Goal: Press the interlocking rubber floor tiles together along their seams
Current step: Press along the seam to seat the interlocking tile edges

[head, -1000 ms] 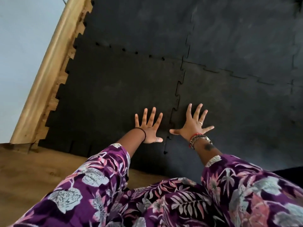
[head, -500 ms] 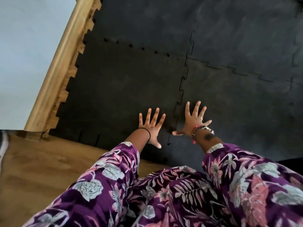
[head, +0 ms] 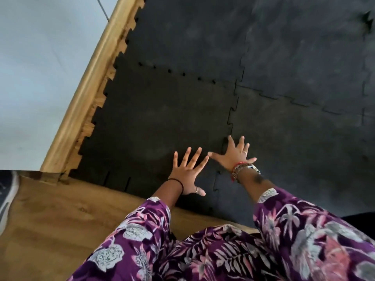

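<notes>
Black interlocking rubber tiles cover the floor. The near left tile (head: pixel 158 122) meets the near right tile (head: pixel 300 142) along a jigsaw seam (head: pixel 231 118) that runs away from me. My left hand (head: pixel 188 173) lies flat with fingers spread on the left tile, just left of the seam. My right hand (head: pixel 235 154) lies flat and spread across the seam, its thumb pointing left toward my left fingertips. Neither hand holds anything. Below my hands the seam (head: pixel 216 179) shows a thin gap.
A wooden skirting board (head: pixel 87 92) and pale wall (head: pixel 40 67) run along the left of the tiles. Bare wood floor (head: pixel 50 220) lies in front of the near tile edge. A shoe (head: pixel 6 195) shows at the far left edge. My purple floral sleeves fill the bottom.
My hands have come closer together at the seam: the right hand shifted left onto it, the left hand slid up and right. The camera view swung to the left.
</notes>
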